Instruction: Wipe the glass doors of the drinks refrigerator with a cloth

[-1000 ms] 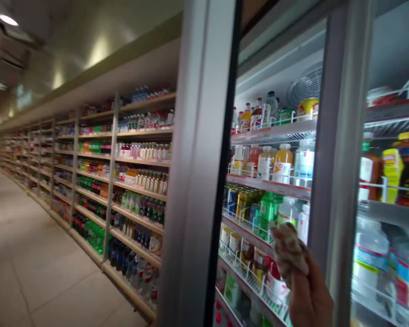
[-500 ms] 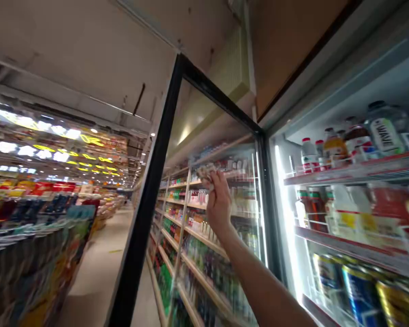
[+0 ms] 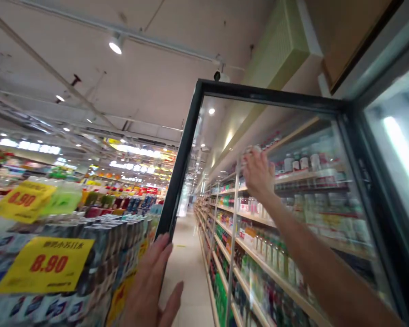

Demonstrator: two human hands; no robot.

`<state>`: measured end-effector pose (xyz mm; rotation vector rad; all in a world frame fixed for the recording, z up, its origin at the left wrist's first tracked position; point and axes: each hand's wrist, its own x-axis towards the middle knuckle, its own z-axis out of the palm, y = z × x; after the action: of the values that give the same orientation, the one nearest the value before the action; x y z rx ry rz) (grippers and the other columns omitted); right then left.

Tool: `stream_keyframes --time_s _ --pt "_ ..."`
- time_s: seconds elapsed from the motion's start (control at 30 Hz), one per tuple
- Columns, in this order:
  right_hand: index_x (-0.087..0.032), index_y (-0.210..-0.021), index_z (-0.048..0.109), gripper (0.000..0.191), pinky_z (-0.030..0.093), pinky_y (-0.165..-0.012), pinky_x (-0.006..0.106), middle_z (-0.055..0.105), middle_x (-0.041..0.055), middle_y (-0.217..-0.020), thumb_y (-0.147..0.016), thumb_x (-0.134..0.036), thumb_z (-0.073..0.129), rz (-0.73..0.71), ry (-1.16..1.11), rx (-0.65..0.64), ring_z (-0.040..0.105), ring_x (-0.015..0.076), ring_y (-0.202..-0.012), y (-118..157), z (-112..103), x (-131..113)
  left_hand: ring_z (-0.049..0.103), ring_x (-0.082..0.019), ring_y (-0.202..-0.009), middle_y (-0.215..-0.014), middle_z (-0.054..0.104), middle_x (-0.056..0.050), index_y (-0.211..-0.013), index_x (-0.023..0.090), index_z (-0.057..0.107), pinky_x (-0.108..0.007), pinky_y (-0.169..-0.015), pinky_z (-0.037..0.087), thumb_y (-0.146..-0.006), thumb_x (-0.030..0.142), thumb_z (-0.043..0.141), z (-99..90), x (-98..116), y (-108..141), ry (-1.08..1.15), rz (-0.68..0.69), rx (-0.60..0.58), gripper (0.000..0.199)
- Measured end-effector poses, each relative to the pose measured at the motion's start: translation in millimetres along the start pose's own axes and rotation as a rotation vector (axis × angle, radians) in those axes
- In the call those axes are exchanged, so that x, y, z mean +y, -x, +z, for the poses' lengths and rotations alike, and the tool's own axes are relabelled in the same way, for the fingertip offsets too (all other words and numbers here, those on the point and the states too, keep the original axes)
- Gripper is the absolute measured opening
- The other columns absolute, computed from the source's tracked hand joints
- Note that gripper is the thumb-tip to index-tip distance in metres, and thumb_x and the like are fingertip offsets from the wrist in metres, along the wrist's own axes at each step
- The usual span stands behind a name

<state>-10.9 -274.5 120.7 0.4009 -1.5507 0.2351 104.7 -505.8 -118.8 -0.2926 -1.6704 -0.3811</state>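
A: Taking the head view, where is the right grip [image 3: 259, 175]?

B: Right of centre in the frame, about mid-height, raised in front of the open glass door [image 3: 221, 131]. Its forearm [image 3: 320, 268] slants down to the lower right corner

A: How far is it closed, and on what?

B: The fingers lie close together, curled over a cloth [image 3: 254, 149]. Only a pale edge of it peeps out past the fingertips; most is covered, and the whole hand is a bit blurred

A: So the cloth is up at the pane?

B: Yes, at the glass, just right of the frame's centre. How flat it lies I cannot tell

A: And the left grip [image 3: 148, 290]?

B: Bottom of the frame, left of centre. Its fingers are stretched out and the thumb stands well away from them. The fingertips are at the black edge [image 3: 182, 168] of the door; whether they press on it I cannot tell

A: What else is around?

B: Shelves [image 3: 266, 267] of bottles [image 3: 275, 255] show through the glass in the right half, and a bright light [image 3: 404, 150] glows at the right edge. Lower left, yellow price signs [image 3: 47, 265] stand by stacked drinks [image 3: 126, 234], while pale floor [image 3: 180, 272] runs through the lower middle
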Motion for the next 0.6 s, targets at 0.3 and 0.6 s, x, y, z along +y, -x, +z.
stream_keyframes --time_s 0.3,0.6 --pt "-0.017 -0.133 0.041 0.047 0.022 -0.106 0.057 0.028 0.0094 -0.147 -0.088 -0.029 0.034 -0.084 -0.093 -0.015 0.015 0.0319 -0.137 38.5 -1.6 24.1 0.018 -0.029 -0.137 -0.146 0.026 -0.017 -0.136 0.010 0.032 -0.048 -0.108 0.022 -0.089 0.044 0.035 90.1 29.2 -129.3 -0.416 0.012 0.043 0.058" --pt "-0.012 -0.137 0.036 0.053 0.023 -0.105 0.058 0.028 0.0140 -0.146 -0.089 -0.033 0.031 0.346 0.127 0.132 0.018 0.0359 -0.135 66.0 -34.0 153.4 0.008 -0.028 -0.139 -0.149 0.018 -0.015 -0.141 0.012 0.023 -0.050 -0.110 0.014 -0.090 0.048 0.023 99.8 36.5 -134.0 -0.411 0.008 0.144 0.062"
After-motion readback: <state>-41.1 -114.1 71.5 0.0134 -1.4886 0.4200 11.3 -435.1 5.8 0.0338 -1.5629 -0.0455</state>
